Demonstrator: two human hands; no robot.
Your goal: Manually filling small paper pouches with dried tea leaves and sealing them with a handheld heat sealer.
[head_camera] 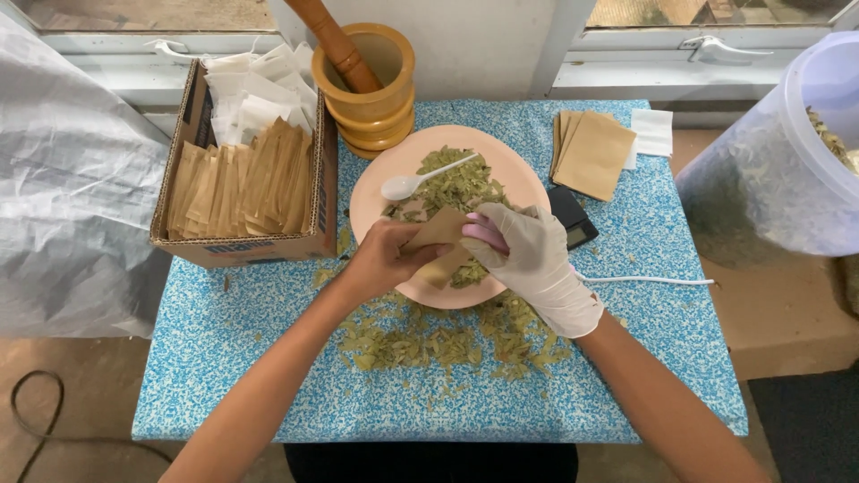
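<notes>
- Left hand point(386, 258): bare, fingers curled and pinching the left edge of a small brown paper sachet point(440, 241).
- Right hand point(528, 252): in a thin white latex glove, slightly wrinkled at the wrist; fingers pinching the sachet's right edge, pink fingertips showing through.
- Sachet: flat, matte kraft paper, rectangular, tilted; held between both hands, touching both, above the near half of the plate point(380, 192).
- Plate: round, smooth, pale pink, directly under the hands; carries a loose heap of dried green leaf flakes point(456, 183), crumbly and irregular.
- White plastic spoon point(420, 179): glossy, lying on the flakes just beyond the left hand.
- Spilled flakes point(447, 340) scattered on the surface point(224, 358) nearer than the hands; the surface has a blue-and-white speckled cloth.
- Cardboard box point(242, 246), corrugated, left of the left hand, packed with upright brown and white sachets.
- Wooden mortar and pestle point(367, 76), turned, yellow-brown, beyond the plate.
- Stack of flat brown sachets point(592, 154) beyond the right hand; small black scale point(571, 217) just beside it.
</notes>
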